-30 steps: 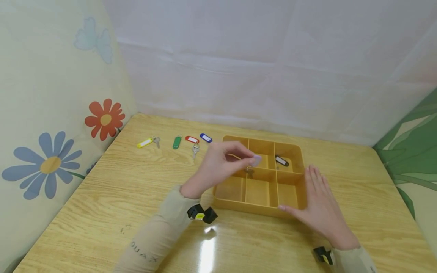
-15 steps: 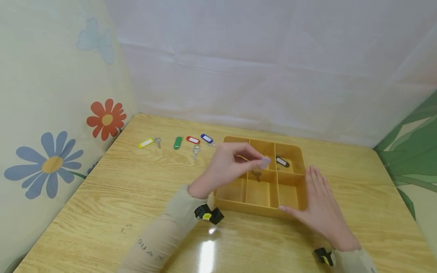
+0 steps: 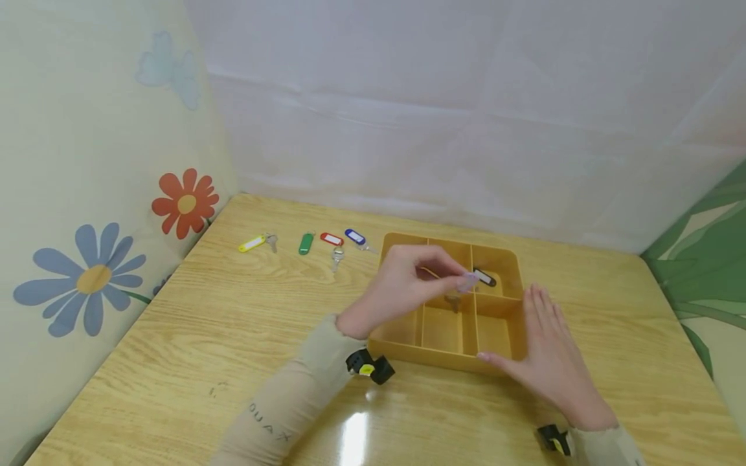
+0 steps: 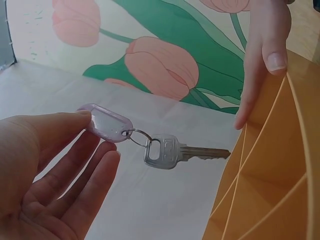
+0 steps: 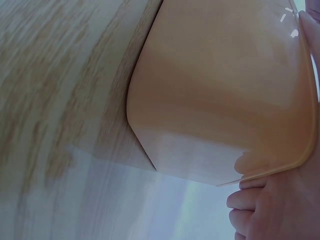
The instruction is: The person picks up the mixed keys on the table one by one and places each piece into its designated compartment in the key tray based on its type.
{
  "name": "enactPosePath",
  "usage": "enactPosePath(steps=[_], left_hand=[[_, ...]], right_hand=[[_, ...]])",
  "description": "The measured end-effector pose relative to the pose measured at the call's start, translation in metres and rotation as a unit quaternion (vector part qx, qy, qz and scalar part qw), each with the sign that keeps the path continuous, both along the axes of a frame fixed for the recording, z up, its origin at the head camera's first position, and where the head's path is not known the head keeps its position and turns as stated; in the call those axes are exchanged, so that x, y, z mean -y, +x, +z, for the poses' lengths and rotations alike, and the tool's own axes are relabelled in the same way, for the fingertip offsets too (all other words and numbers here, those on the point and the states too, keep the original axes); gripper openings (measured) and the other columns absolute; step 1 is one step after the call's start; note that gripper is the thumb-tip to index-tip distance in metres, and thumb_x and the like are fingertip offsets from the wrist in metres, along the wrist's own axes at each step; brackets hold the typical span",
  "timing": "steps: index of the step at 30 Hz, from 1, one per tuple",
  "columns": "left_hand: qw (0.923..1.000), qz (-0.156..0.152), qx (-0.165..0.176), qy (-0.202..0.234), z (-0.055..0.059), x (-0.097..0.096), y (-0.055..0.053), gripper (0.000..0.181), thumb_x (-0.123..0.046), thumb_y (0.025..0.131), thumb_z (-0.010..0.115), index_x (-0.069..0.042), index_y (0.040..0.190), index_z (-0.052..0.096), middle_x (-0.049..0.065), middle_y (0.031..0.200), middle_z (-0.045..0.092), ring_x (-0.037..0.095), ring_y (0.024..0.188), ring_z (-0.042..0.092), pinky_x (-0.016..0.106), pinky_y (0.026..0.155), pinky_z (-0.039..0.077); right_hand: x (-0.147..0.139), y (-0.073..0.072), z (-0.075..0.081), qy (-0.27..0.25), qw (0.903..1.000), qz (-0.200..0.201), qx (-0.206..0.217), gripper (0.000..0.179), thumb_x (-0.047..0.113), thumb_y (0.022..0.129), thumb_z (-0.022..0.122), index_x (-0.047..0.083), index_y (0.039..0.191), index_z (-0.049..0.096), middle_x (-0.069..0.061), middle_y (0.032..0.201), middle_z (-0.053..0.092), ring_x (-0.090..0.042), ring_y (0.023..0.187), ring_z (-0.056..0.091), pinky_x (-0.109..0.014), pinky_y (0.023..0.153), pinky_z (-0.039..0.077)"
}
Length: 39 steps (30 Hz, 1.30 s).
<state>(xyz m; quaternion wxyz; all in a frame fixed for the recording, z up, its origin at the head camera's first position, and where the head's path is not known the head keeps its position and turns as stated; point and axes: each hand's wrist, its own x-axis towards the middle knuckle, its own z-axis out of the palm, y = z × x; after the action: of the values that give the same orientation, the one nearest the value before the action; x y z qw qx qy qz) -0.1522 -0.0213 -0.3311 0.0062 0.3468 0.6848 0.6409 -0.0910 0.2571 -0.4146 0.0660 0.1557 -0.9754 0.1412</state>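
Observation:
A pale purple key tag [image 3: 466,282] is pinched between the thumb and fingers of my left hand [image 3: 399,288], above the orange-yellow divided box [image 3: 431,357]. From its ring hangs a silver key [image 4: 164,151], over the middle of the box in the head view. My right hand [image 3: 553,359] rests at the box's front right corner with straight fingers, the thumb on the front rim and the other fingers along the right side. A black key tag [image 3: 485,277] lies in the back right compartment.
Left of the box on the wooden table [image 3: 192,349] lie yellow [image 3: 252,243], green [image 3: 305,243], red [image 3: 332,239] and blue [image 3: 355,236] key tags, with keys visible at the yellow, red and blue ones. A white cloth [image 3: 408,129] hangs behind the table.
My left hand has moved to the right across the box, carrying the purple key tag and its key toward the black tag's compartment. My right hand has stayed at the corner.

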Motion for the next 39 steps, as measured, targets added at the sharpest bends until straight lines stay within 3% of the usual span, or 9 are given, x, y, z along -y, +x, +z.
enactPosePath(steps=[19, 26, 31, 39], left_hand=[[0.9990, 0.011, -0.008, -0.043, 0.000, -0.017, 0.000, 0.008, -0.013, 0.092, 0.078, -0.010, 0.099, 0.077, -0.005, 0.097, 0.076, 0.007, 0.080, 0.072, 0.029, 0.071, 0.060], [0.9991, 0.000, -0.006, -0.043, 0.001, -0.024, -0.002, 0.007, -0.012, 0.093, 0.077, -0.009, 0.100, 0.076, -0.002, 0.100, 0.076, 0.009, 0.080, 0.072, 0.029, 0.072, 0.060], [0.9982, 0.005, -0.011, -0.058, 0.003, -0.029, -0.004, 0.009, -0.017, 0.093, 0.078, -0.013, 0.101, 0.077, -0.008, 0.096, 0.075, 0.008, 0.079, 0.071, 0.027, 0.071, 0.060], [0.9990, -0.008, -0.012, -0.041, 0.003, -0.037, -0.008, 0.009, -0.017, 0.094, 0.077, -0.011, 0.101, 0.076, -0.008, 0.096, 0.074, 0.006, 0.084, 0.071, 0.027, 0.077, 0.059]], right_hand=[[-0.001, 0.000, 0.002, -0.002, 1.0000, -0.001, 0.007, 0.128, 0.072, 0.083, 0.068, -0.011, 0.157, 0.005, -0.022, 0.165, -0.006, -0.044, 0.152, 0.001, -0.046, 0.121, -0.007], [-0.002, -0.001, 0.002, -0.003, 0.9999, -0.001, 0.010, 0.127, 0.072, 0.084, 0.068, -0.011, 0.157, 0.005, -0.022, 0.165, -0.006, -0.043, 0.152, 0.000, -0.045, 0.121, -0.007], [-0.002, -0.001, 0.002, -0.006, 0.9999, 0.001, 0.010, 0.127, 0.071, 0.084, 0.068, -0.011, 0.157, 0.005, -0.023, 0.165, -0.005, -0.042, 0.152, -0.001, -0.046, 0.121, -0.007], [-0.002, -0.001, 0.000, -0.008, 0.9999, 0.003, 0.007, 0.128, 0.072, 0.083, 0.068, -0.011, 0.157, 0.005, -0.023, 0.165, -0.005, -0.044, 0.152, 0.002, -0.045, 0.121, -0.007]])
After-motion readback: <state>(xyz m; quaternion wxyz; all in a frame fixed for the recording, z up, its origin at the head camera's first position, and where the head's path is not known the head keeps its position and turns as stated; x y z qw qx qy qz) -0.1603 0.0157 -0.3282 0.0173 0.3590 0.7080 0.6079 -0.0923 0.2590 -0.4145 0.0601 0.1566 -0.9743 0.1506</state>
